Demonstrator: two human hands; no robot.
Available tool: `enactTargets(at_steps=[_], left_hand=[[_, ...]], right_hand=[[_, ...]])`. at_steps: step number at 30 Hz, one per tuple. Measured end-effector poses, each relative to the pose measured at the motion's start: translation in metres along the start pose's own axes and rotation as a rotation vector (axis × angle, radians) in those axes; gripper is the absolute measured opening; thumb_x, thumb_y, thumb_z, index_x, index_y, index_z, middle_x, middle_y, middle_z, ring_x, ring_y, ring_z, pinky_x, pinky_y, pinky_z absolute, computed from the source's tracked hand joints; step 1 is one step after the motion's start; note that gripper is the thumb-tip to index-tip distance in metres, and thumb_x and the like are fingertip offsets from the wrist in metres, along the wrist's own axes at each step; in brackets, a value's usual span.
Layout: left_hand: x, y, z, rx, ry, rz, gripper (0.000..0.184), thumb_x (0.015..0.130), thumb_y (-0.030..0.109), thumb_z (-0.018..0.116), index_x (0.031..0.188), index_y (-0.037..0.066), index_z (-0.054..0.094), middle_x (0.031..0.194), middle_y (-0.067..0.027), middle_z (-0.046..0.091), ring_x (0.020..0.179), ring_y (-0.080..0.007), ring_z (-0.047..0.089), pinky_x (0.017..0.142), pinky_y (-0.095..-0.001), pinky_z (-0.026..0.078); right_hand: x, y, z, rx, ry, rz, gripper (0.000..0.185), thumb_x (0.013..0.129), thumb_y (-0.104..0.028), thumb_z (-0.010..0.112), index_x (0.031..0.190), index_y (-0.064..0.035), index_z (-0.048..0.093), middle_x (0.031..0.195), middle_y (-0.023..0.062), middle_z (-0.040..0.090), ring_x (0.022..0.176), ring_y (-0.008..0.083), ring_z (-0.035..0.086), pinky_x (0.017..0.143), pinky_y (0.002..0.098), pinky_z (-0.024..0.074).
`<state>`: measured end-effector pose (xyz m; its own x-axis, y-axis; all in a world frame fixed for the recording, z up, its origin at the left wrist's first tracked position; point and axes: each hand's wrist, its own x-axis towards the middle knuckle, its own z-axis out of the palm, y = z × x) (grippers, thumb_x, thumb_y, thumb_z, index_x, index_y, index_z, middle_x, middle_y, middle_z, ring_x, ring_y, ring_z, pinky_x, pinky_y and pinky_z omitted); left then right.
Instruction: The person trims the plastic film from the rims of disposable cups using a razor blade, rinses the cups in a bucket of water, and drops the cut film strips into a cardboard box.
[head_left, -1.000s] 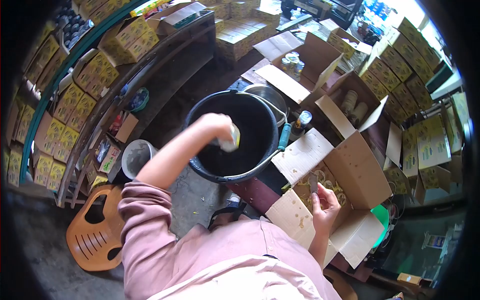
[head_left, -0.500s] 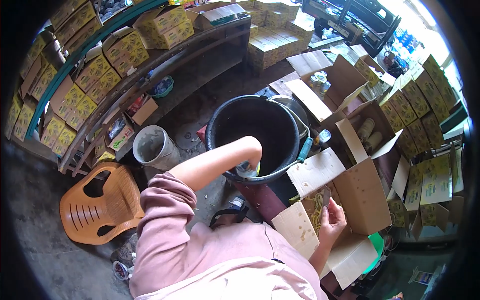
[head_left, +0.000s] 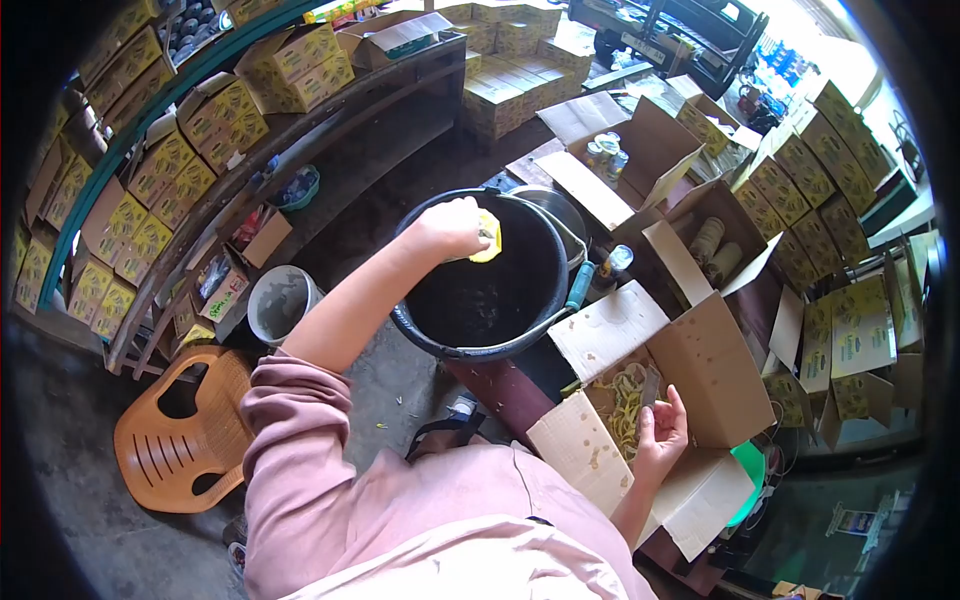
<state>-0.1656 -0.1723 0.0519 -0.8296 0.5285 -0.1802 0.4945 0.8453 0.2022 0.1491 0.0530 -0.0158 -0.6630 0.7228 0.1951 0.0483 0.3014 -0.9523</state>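
My left hand [head_left: 453, 228] reaches over the far left part of a large black bucket [head_left: 481, 350]. Its fingers are closed around a yellow-edged piece [head_left: 487, 237], whose exact kind I cannot make out. To the right, my right hand [head_left: 662, 437] pinches a small flat greyish strip [head_left: 650, 387], perhaps a blade, between thumb and fingers. Just below that strip is an open cardboard box [head_left: 718, 365] with tangled yellow strips [head_left: 625, 400] inside. The bucket's inside is dark, and its bottom is hard to see.
A green handle grip [head_left: 580, 286] hangs on the bucket's right side. Cans [head_left: 606, 156] stand in another open box beyond. On the left are a grey pail [head_left: 283, 305] and an orange plastic chair [head_left: 190, 430]. Yellow printed cartons [head_left: 840, 175] are stacked at right.
My left hand has risen from the bucket's near side to its far left side, still holding the yellow-edged piece. My right hand stays by the box with the flat strip. The whole view has shifted slightly.
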Motion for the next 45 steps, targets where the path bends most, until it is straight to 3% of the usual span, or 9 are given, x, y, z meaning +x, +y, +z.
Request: enactTargets(at_steps=[5,10,14,18,21,26,29,41,45], left_hand=[[-0.029,0.032,0.023,0.341,-0.766,0.177,0.055,0.071,0.048,0.061,0.096,-0.001,0.063,0.085,-0.0143,0.065,0.080,-0.0259,0.063,0.071,-0.0343,0.050],[-0.017,0.026,0.049,0.279,-0.514,0.115,0.053,0.068,0.051,0.063,0.088,0.003,0.066,0.084,-0.0109,0.066,0.077,-0.0237,0.064,0.067,-0.0327,0.051],[-0.010,0.035,0.035,0.287,-0.878,0.038,0.052,0.067,0.048,0.066,0.098,0.006,0.065,0.095,-0.0115,0.064,0.086,-0.0237,0.062,0.075,-0.0329,0.050],[-0.003,0.014,0.069,0.059,-0.088,0.141,0.052,0.069,0.049,0.064,0.089,0.001,0.064,0.081,-0.0132,0.064,0.073,-0.0250,0.063,0.066,-0.0345,0.050],[-0.021,0.038,0.032,0.301,-0.847,0.097,0.051,0.068,0.045,0.066,0.091,0.000,0.062,0.085,-0.0172,0.064,0.079,-0.0276,0.063,0.070,-0.0376,0.049],[-0.009,0.005,0.074,0.160,-0.245,0.134,0.053,0.065,0.043,0.069,0.094,0.000,0.060,0.088,-0.0190,0.063,0.083,-0.0284,0.062,0.070,-0.0387,0.050],[-0.014,0.019,0.049,0.402,-0.832,0.155,0.049,0.066,0.047,0.067,0.088,0.003,0.065,0.078,-0.0140,0.064,0.072,-0.0258,0.063,0.064,-0.0349,0.050],[0.004,0.010,0.056,-1.333,0.284,0.267,0.043,0.087,0.034,0.051,0.117,0.004,0.042,0.098,-0.0108,0.056,0.077,-0.0122,0.057,0.070,-0.0245,0.047],[-0.018,0.044,0.039,-1.916,-0.053,0.258,0.045,0.086,0.031,0.053,0.121,0.008,0.035,0.101,-0.0122,0.055,0.081,-0.0158,0.059,0.063,-0.0276,0.051]], right_hand=[[-0.004,0.001,-0.004,0.001,0.023,0.006,0.040,0.076,0.004,0.060,0.115,-0.0049,0.054,0.078,0.0003,0.056,0.064,0.0035,0.050,0.057,0.0167,0.0413],[-0.004,0.006,-0.010,-0.044,0.043,0.010,0.037,0.075,0.003,0.060,0.111,-0.0036,0.056,0.076,0.0007,0.058,0.063,0.0042,0.051,0.056,0.0175,0.0417],[-0.002,0.005,-0.010,-0.048,0.057,0.020,0.038,0.074,0.002,0.060,0.111,-0.0032,0.056,0.077,0.0031,0.059,0.065,0.0073,0.055,0.058,0.0200,0.0448],[0.000,0.004,-0.008,-0.035,0.087,0.018,0.037,0.074,0.002,0.060,0.111,-0.0031,0.055,0.077,0.0040,0.060,0.065,0.0077,0.056,0.060,0.0207,0.0460],[0.002,0.006,-0.009,-0.026,0.088,0.020,0.038,0.074,0.002,0.060,0.111,-0.0027,0.055,0.077,0.0039,0.060,0.065,0.0076,0.056,0.060,0.0205,0.0459],[0.006,0.008,-0.010,0.004,0.099,0.027,0.036,0.075,0.002,0.059,0.111,-0.0021,0.055,0.077,0.0024,0.059,0.066,0.0065,0.054,0.060,0.0195,0.0446],[0.007,0.009,-0.010,0.032,0.093,0.040,0.035,0.076,0.002,0.059,0.111,-0.0025,0.055,0.078,0.0017,0.059,0.066,0.0056,0.053,0.060,0.0185,0.0435],[0.006,0.029,-0.017,0.657,0.141,0.303,0.044,0.074,0.009,0.056,0.116,0.0004,0.047,0.094,0.0054,0.058,0.083,0.0095,0.055,0.076,0.0206,0.0449],[0.008,0.031,-0.016,0.766,0.164,0.357,0.041,0.075,0.009,0.056,0.115,0.0000,0.048,0.095,0.0059,0.059,0.084,0.0102,0.057,0.076,0.0205,0.0457]])
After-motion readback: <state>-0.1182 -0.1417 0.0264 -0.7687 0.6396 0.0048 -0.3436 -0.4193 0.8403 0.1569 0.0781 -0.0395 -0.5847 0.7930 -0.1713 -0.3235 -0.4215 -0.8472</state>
